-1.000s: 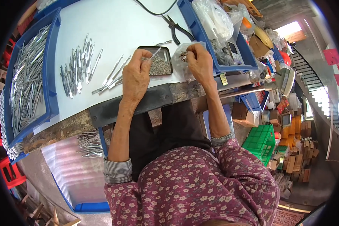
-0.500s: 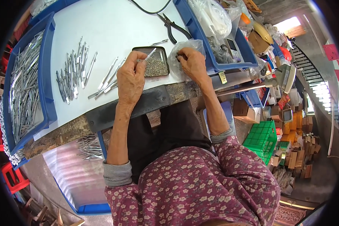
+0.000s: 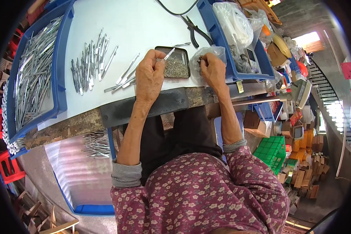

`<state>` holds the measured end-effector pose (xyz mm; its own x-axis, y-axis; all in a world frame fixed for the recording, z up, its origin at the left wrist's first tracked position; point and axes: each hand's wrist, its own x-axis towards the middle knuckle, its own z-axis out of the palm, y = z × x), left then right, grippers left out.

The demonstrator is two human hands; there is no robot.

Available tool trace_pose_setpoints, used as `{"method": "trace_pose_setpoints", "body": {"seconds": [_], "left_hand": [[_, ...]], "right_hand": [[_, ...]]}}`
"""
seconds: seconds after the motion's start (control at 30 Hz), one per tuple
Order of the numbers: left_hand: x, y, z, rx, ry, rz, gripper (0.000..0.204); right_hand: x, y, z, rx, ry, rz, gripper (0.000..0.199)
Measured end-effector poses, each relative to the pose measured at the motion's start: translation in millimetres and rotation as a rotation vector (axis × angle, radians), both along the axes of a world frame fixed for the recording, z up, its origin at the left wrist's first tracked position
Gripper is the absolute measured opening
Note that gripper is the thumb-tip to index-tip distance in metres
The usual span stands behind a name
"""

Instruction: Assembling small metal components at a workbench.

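My left hand (image 3: 149,78) is closed, pinching a slim silver metal strip (image 3: 170,53) between thumb and forefinger. The strip slants up over the left part of a dark shallow tray (image 3: 189,67), which holds many tiny metal pieces (image 3: 175,69). To the right of the tray lies a clear plastic bag (image 3: 219,52). At its opening, my right hand (image 3: 213,74) has its fingers pinched together; what they hold, if anything, is too small to make out. Several metal strips (image 3: 123,84) lie fanned out beside my left hand, and a larger group (image 3: 90,60) rests farther left.
Black-handled pliers (image 3: 195,30) and a loose metal strip (image 3: 182,45) lie beyond the tray. A blue bin (image 3: 60,78) full of metal strips stands at the left. Another blue bin (image 3: 232,66) with plastic bags stands at the right. The worn table edge (image 3: 66,130) runs below my hands.
The whole view has shifted, so the table sits farther right and slightly higher. My left hand keeps its pinch on the metal strip; my right hand stays at the bag, its fingers slightly shifted.
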<state>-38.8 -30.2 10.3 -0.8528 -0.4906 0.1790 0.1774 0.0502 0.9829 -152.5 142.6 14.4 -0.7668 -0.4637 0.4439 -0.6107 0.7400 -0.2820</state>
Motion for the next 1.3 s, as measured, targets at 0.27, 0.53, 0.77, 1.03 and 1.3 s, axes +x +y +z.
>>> {"method": "trace_pose_setpoints", "body": {"seconds": [0.27,0.53,0.77,1.03,1.3], "left_hand": [[0.4,-3.7,3.5,0.24,0.038,-0.088,0.007],[-0.9,-5.7,-3.5,0.3,0.073,-0.112,0.013],[-1.3,-6.1,-2.9,0.323,0.063,-0.075,0.012],[-1.3,-6.3,-2.7,0.325,0.075,-0.076,0.013],[0.5,-8.2,-1.1,0.393,0.051,-0.087,0.013]], "right_hand": [[12.8,-5.9,7.6,-0.353,-0.043,-0.061,0.006],[46.3,-57.8,24.4,-0.8,-0.655,0.262,0.006],[51.2,-76.9,16.0,-0.91,-0.773,0.303,0.011],[51.8,-78.2,14.1,-0.918,-0.757,0.326,0.015],[49.9,-79.0,10.5,-0.878,-0.701,0.34,0.017]]}}
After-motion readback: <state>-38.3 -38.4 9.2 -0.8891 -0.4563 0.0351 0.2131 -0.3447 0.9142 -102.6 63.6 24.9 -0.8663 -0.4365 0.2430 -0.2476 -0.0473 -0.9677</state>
